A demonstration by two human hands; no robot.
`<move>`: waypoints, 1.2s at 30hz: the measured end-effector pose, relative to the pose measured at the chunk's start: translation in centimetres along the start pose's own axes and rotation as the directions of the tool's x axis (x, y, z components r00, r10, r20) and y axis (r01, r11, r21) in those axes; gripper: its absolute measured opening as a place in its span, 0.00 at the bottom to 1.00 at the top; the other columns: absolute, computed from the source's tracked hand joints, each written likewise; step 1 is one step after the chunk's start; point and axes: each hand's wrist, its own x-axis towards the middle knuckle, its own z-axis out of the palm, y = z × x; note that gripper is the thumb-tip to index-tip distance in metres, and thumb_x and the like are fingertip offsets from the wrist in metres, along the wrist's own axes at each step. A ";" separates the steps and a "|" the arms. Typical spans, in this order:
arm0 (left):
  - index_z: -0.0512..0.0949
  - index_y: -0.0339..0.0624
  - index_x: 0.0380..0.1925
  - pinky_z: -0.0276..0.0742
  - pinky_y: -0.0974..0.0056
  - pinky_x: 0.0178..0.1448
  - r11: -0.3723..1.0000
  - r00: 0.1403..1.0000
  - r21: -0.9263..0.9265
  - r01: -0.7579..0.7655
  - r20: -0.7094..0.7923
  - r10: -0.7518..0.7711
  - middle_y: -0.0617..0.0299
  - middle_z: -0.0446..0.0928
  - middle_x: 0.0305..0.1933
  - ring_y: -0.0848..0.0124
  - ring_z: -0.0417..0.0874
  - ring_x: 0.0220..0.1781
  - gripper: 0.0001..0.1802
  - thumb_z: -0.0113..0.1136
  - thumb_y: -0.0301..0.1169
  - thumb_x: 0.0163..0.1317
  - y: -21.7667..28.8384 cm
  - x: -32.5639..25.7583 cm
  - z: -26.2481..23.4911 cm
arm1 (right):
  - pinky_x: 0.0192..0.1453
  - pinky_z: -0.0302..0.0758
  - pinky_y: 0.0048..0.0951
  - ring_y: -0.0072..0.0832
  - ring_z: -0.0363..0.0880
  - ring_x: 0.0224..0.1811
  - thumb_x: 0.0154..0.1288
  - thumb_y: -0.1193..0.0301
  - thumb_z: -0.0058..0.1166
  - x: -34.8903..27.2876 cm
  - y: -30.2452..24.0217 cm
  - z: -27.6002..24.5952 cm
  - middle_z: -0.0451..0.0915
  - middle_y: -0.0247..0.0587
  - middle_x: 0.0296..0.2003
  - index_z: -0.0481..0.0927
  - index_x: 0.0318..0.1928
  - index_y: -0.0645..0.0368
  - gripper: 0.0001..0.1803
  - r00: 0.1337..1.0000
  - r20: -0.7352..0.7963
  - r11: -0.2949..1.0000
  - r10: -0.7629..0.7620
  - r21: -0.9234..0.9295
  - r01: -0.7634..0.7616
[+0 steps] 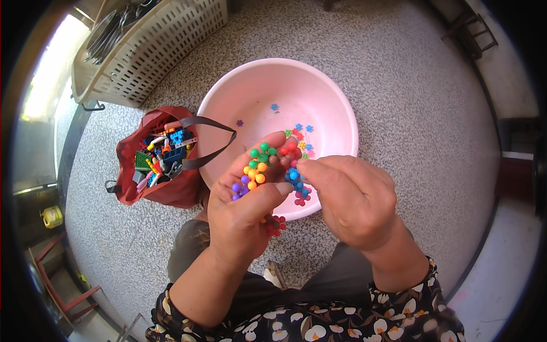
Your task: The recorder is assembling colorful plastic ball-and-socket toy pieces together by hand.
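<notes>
My left hand [236, 208] is curled round a chain of knobbed plastic connector pieces [254, 174]. Purple, yellow, green, red and blue pieces show along it, each a cluster of round balls. A red piece [277, 226] sticks out below the left palm. With thumb and forefinger, my right hand [359, 196] pinches the chain's end by the blue piece [294, 178]; the fingertips hide exactly what they grip. Both hands are above the near part of a pink basin [348, 114]. Several small flower-shaped pieces [299, 127] lie on its bottom.
Left of the basin stands a red bag [156, 196] full of mixed toy bricks, its dark handle [211, 121] reaching over the basin's rim. A cream slatted basket [154, 65] is at the far left. Chairs stand at the far right and lower left; a yellow container [52, 217] is at left.
</notes>
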 end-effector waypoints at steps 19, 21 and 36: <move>0.51 0.31 0.61 0.64 0.48 0.58 0.951 0.932 -0.082 0.297 0.241 -0.270 0.44 0.63 0.58 0.53 0.68 0.58 0.43 0.52 0.30 0.41 2.0 -0.1 -0.8 | 0.30 0.75 0.28 0.36 0.77 0.28 0.46 0.83 0.55 1.1 -0.3 -2.0 0.76 0.45 0.27 0.76 0.35 0.62 0.12 0.938 0.151 0.855 0.313 0.385 -0.347; 0.51 0.30 0.60 0.65 0.46 0.57 0.933 0.919 -0.149 0.326 0.279 -0.277 0.44 0.62 0.59 0.52 0.68 0.57 0.42 0.52 0.30 0.42 2.1 -0.1 -0.7 | 0.30 0.74 0.27 0.35 0.77 0.28 0.46 0.83 0.56 1.0 -0.3 -2.1 0.76 0.45 0.28 0.76 0.35 0.62 0.11 0.953 0.132 0.860 0.273 0.409 -0.304; 0.58 0.34 0.58 0.64 0.58 0.59 0.944 0.895 -0.173 0.283 0.403 -0.194 0.51 0.66 0.55 0.61 0.69 0.57 0.38 0.50 0.23 0.39 2.4 -0.5 -1.3 | 0.36 0.73 0.23 0.24 0.76 0.28 0.51 0.74 0.58 1.6 -0.8 -2.2 0.77 0.40 0.27 0.78 0.32 0.61 0.06 0.961 0.124 0.848 0.248 0.453 -0.277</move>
